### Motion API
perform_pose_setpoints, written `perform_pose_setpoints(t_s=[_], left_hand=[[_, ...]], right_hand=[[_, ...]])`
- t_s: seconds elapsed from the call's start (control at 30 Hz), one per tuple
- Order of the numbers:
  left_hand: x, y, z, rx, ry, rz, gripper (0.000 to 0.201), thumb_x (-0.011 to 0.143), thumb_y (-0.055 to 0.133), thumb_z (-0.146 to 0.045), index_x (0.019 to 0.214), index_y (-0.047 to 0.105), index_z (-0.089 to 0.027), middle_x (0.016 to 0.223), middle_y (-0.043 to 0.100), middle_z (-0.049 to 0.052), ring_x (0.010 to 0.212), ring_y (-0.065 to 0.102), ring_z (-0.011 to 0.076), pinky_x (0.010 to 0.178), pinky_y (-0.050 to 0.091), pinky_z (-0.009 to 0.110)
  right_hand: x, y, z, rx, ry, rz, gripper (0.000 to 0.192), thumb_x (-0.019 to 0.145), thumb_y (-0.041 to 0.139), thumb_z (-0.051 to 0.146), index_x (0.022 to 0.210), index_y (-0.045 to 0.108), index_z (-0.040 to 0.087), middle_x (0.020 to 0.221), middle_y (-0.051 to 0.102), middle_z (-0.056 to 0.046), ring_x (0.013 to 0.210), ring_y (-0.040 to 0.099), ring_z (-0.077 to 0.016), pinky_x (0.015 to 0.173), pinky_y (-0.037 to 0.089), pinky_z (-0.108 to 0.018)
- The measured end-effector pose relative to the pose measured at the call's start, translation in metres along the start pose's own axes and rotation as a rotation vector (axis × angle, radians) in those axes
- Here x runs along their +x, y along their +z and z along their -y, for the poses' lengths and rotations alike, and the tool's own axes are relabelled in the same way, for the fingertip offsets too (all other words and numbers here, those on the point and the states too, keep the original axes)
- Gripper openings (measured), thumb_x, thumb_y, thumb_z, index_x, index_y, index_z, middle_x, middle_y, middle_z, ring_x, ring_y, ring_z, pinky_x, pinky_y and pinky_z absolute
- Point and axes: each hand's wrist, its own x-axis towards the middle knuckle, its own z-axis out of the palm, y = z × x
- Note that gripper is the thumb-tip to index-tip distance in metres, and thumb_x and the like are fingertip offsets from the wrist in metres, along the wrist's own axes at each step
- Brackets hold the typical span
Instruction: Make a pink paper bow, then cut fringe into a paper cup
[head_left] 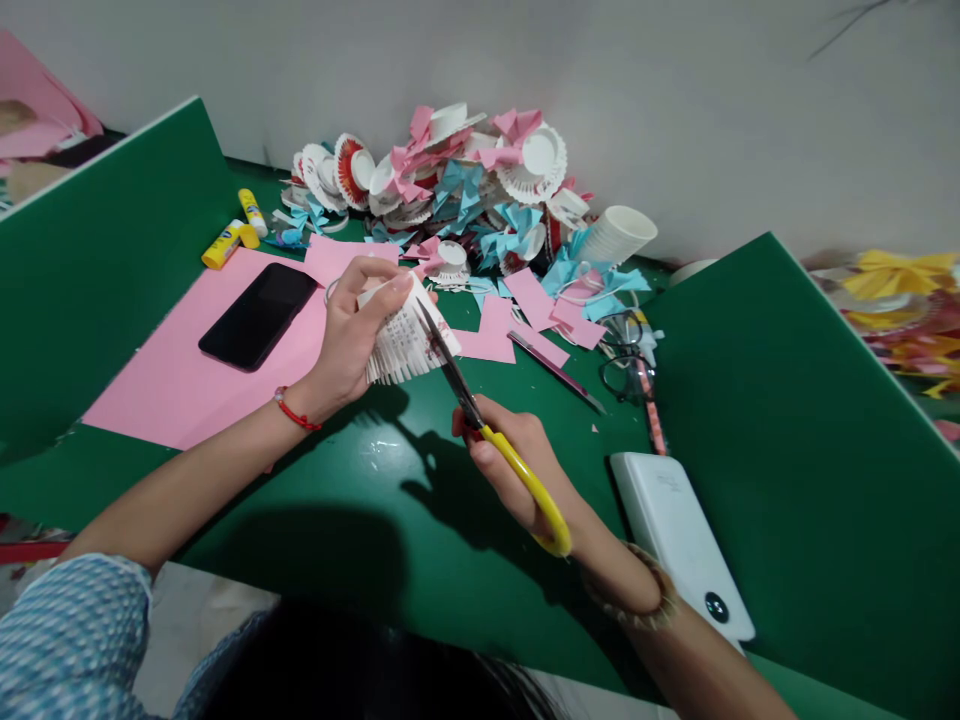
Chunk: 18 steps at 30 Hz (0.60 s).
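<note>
My left hand (360, 325) pinches a white paper cup (409, 335) with small print on its side, held above the green table. Its lower edge is cut into a fringe of narrow strips. In my right hand (517, 465) are scissors with yellow handles (536, 490). Their blades point up and away, and they lie at the printed paper's right part; whether they are cutting into it I cannot tell. Pink paper (169, 375) lies below and left of my left hand, with a black phone (259, 316) on it.
Finished-looking cup pieces with pink and blue paper bows (457, 190) are heaped at the wall. Stacked paper cups (619, 235), glue sticks (223, 243), a utility knife (555, 372), eyeglasses (626, 365) and a white power bank (679, 540) surround the work area. Green partitions (810, 440) stand on both sides.
</note>
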Motion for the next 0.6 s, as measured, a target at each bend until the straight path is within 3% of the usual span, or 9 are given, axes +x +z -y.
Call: perform_pose_setpoints(t_s=[0.4, 0.6], left_hand=[[-0.0009, 0.0012, -0.0005, -0.062, -0.025, 0.021, 0.041, 0.065, 0.077, -0.050, 0.079, 0.050, -0.022, 0.070, 0.063, -0.003, 0.086, 0.072, 0.0221, 0.059, 0.056, 0.025], [-0.0009, -0.0017, 0.0017, -0.018, -0.010, 0.052, 0.038, 0.070, 0.072, -0.051, 0.082, 0.051, -0.023, 0.076, 0.065, 0.000, 0.096, 0.070, 0.0243, 0.070, 0.059, 0.033]], right_hand=[[0.0005, 0.0017, 0.0014, -0.029, 0.012, -0.031, 0.052, 0.091, 0.030, 0.064, 0.070, 0.045, 0.020, 0.053, 0.041, 0.004, 0.045, 0.031, -0.0090, 0.046, 0.027, -0.023], [0.0014, 0.0029, 0.0022, -0.027, -0.001, -0.045, 0.051, 0.092, 0.030, 0.064, 0.069, 0.044, 0.020, 0.051, 0.041, 0.005, 0.043, 0.033, -0.0087, 0.044, 0.026, -0.024]])
